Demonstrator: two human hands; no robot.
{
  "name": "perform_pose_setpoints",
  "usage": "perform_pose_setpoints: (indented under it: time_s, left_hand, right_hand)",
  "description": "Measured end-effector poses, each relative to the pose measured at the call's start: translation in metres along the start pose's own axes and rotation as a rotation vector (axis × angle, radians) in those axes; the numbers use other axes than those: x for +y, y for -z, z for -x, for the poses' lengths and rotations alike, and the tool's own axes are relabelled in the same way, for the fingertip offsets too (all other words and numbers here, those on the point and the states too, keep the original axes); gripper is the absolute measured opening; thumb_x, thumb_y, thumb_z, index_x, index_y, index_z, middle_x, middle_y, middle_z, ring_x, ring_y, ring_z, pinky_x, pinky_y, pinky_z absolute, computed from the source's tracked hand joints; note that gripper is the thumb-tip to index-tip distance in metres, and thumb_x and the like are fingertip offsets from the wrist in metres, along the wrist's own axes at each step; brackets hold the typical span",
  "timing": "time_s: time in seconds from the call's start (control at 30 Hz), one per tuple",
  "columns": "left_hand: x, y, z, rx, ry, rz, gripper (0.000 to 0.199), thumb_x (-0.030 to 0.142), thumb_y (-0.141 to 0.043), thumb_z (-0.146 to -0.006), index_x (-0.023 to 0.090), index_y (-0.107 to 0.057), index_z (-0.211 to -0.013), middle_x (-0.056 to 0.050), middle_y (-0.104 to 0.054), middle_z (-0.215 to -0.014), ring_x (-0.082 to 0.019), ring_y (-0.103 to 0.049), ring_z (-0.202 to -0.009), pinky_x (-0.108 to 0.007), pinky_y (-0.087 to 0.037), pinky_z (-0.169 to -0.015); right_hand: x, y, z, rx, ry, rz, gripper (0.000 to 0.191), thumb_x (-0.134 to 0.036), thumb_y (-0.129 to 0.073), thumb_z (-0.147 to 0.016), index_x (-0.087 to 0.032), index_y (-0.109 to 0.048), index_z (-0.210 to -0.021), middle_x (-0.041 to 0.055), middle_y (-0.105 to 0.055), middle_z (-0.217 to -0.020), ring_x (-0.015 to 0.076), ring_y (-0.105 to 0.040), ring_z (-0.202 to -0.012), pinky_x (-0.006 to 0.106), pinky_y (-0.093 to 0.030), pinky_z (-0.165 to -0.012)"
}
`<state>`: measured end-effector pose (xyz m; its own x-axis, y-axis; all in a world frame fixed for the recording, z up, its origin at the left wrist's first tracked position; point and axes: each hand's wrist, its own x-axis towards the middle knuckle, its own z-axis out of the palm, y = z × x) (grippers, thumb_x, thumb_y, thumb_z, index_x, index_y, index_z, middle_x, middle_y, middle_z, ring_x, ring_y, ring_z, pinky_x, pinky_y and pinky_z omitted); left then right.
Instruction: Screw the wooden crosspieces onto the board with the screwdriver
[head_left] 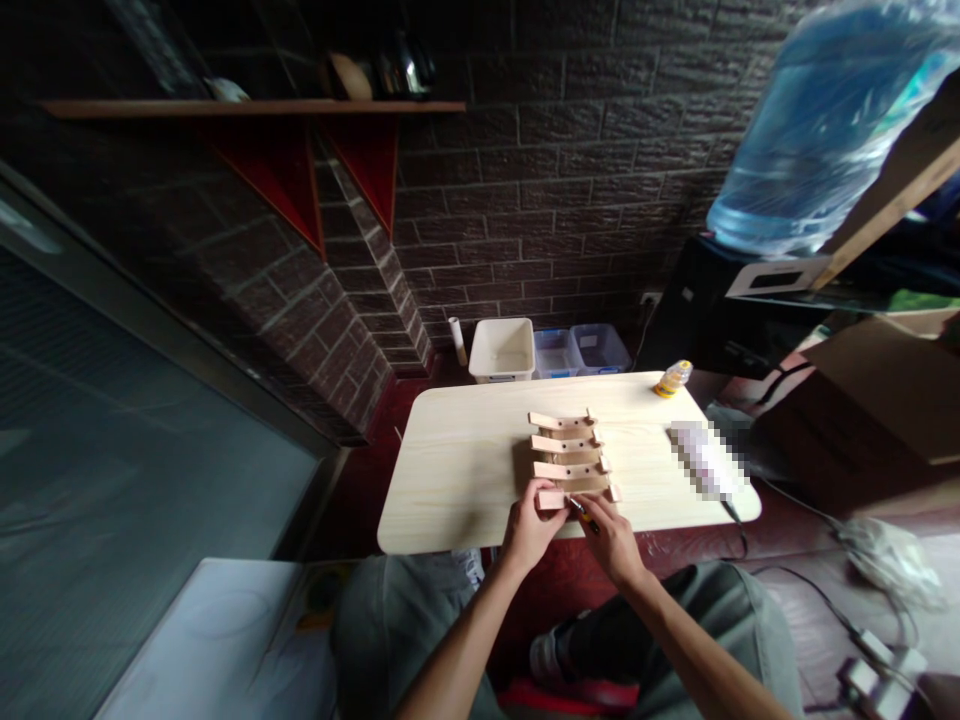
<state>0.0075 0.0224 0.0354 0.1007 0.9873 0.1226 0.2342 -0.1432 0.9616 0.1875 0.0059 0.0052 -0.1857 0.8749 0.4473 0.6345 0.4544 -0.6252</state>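
Note:
A small wooden rack [568, 471] made of several pale slats stands near the front edge of the light wood table [450, 450]. Dark holes or screw heads show on its slats. My left hand [527, 527] is closed around the left part of the nearest slat, thumb in front and fingers behind. In my right hand [613, 541] is a screwdriver [584, 514] with a yellow and black handle. Its tip points up and left at the same slat, close to my left fingertips. Whether the tip touches the wood is too small to tell.
At the table's back right corner stands a small yellow-based jar [673, 379]. A pixelated item [709, 460] with a cable lies on the right side. Behind the table are a white bin [502, 348] and clear plastic boxes [598, 348]. A water bottle [810, 140] rises at right.

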Motion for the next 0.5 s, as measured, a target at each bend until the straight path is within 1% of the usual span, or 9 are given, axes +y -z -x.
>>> perform_pose_setpoints:
  time_s: [0.17, 0.33, 0.4, 0.5]
  left_hand:
    - [-0.012, -0.004, -0.008, -0.030, 0.050, 0.080, 0.035, 0.035, -0.074, -0.077, 0.019, -0.065, -0.107, -0.007, -0.073, -0.101, -0.019, -0.070, -0.091, -0.031, -0.058, -0.080]
    - [-0.015, -0.003, -0.016, -0.054, -0.018, 0.039, 0.030, 0.030, -0.075, -0.078, 0.019, -0.069, -0.105, -0.008, -0.071, -0.108, -0.021, -0.067, -0.101, -0.034, -0.056, -0.090]
    - [-0.015, -0.002, -0.018, -0.056, -0.040, 0.025, 0.029, 0.027, -0.073, -0.079, 0.020, -0.068, -0.106, -0.008, -0.070, -0.109, -0.021, -0.067, -0.102, -0.036, -0.055, -0.093]
    - [-0.016, -0.004, -0.017, -0.050, -0.033, 0.004, 0.026, 0.025, -0.070, -0.081, 0.020, -0.067, -0.107, -0.008, -0.069, -0.110, -0.021, -0.066, -0.104, -0.035, -0.054, -0.095]
  right_hand:
    - [0.002, -0.001, -0.001, 0.039, -0.023, -0.019, 0.032, -0.022, -0.050, -0.094, -0.025, -0.061, -0.124, 0.0080, -0.070, -0.111, 0.0211, -0.069, -0.097, 0.033, -0.058, -0.085]
    - [0.000, -0.003, 0.004, 0.179, -0.077, -0.020, 0.026, -0.025, -0.051, -0.095, -0.024, -0.064, -0.117, 0.0073, -0.072, -0.109, 0.0214, -0.069, -0.100, 0.035, -0.056, -0.090]
    - [-0.001, -0.005, 0.007, 0.217, -0.130, 0.003, 0.025, -0.027, -0.052, -0.095, -0.024, -0.065, -0.116, 0.0071, -0.073, -0.106, 0.0213, -0.070, -0.096, 0.034, -0.057, -0.088]
    - [-0.001, -0.010, 0.007, 0.225, -0.174, 0.023, 0.026, -0.028, -0.052, -0.095, -0.024, -0.066, -0.117, 0.0074, -0.073, -0.103, 0.0208, -0.071, -0.090, 0.032, -0.058, -0.084]
